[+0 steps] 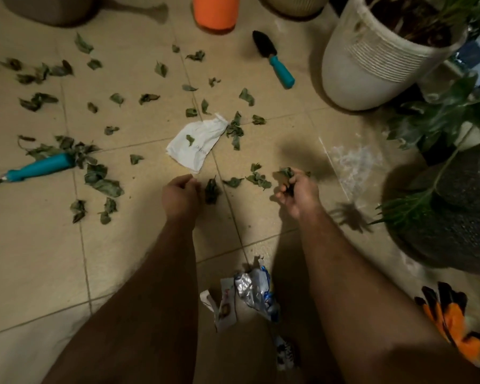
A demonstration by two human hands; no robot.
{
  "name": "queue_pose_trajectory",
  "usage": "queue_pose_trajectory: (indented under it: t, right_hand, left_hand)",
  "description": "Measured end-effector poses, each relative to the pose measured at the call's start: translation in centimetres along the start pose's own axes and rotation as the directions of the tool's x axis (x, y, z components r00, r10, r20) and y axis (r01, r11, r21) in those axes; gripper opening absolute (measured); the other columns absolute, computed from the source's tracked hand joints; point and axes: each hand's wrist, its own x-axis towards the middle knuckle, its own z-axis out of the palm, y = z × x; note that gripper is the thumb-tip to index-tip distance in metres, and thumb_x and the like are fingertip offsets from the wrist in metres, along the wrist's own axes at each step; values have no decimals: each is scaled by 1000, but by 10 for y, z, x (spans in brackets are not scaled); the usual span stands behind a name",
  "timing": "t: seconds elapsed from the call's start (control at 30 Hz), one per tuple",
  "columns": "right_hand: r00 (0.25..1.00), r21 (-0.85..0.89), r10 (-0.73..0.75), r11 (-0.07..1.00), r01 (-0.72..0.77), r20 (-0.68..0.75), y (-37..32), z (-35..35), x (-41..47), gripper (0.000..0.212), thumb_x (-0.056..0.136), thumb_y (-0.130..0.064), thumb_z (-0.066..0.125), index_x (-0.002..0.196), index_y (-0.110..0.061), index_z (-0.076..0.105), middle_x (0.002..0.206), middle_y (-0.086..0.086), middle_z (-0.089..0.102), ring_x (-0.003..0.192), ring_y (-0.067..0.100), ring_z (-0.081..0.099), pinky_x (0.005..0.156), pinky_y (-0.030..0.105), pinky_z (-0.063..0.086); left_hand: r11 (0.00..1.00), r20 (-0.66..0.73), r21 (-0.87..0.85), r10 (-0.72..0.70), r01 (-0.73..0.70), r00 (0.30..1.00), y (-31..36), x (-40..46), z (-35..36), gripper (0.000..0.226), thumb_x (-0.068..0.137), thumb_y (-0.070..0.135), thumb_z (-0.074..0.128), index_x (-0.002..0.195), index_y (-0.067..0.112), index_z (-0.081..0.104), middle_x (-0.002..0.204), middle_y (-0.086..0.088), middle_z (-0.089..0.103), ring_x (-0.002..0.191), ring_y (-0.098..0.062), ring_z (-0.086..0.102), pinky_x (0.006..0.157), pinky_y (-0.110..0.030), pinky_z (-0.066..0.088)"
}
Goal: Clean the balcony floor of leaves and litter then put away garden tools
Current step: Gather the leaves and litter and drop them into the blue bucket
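Several dry green leaves (106, 184) lie scattered over the beige tiled floor (39, 259). My right hand (297, 192) grips a bunch of leaves (286, 172) just above the floor. My left hand (179, 195) hovers with fingers curled, beside a dark leaf (211, 190); I cannot tell whether it holds anything. A torn white paper (197, 142) lies ahead of my hands. A trowel with a teal handle (275, 58) lies at the back. A hand rake with a teal handle (36, 167) lies at the left, partly under leaves.
Crumpled foil and paper wrappers (250, 292) lie between my forearms. Orange and black gloves (452, 320) lie at the lower right. A white planter (372, 59) and a dark woven pot with a plant (455, 212) stand on the right. An orange container (216, 12) stands at the back.
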Motion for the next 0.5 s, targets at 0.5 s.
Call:
queue_pose_trajectory:
  t: [0.5]
  right_hand:
    - [961, -454, -275, 859, 236, -21, 17, 23, -12, 36, 98, -47, 54, 74, -20, 56, 63, -5, 54, 57, 14, 53, 50, 27, 45]
  left_hand:
    - [781, 227, 535, 235, -323, 945, -9, -7, 15, 26, 91, 31, 68, 110, 14, 67, 106, -6, 69, 96, -23, 65, 84, -38, 55]
